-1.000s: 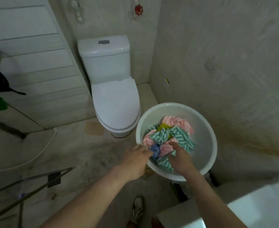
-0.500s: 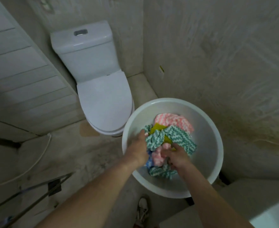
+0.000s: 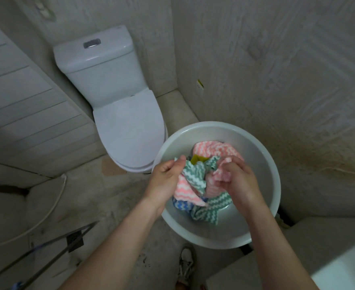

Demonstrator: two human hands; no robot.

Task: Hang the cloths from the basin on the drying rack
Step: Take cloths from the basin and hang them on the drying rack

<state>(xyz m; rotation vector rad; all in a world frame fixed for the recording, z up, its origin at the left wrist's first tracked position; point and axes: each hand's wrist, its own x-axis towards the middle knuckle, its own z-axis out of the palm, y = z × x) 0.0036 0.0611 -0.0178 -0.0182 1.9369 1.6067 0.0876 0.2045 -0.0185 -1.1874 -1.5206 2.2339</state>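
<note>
A round white basin sits on the floor by the wall and holds several crumpled zigzag-striped cloths. My left hand pinches the corner of a green-and-white cloth over the basin's left side. My right hand grips a bunched pink-and-white cloth. Another pink cloth lies at the back, a blue one and a green one at the front. A yellow-green piece shows in the middle. Thin bars of the drying rack cross the bottom left.
A white toilet with its lid down stands just left of the basin. Textured walls close in the right side and back. A white hose runs over the floor at left. My shoe is below the basin; a pale ledge fills the bottom right.
Both hands went from the basin's front edge into the pile and have lifted cloth. The left now pinches a green cloth, the right holds a pink one. The view came closer.
</note>
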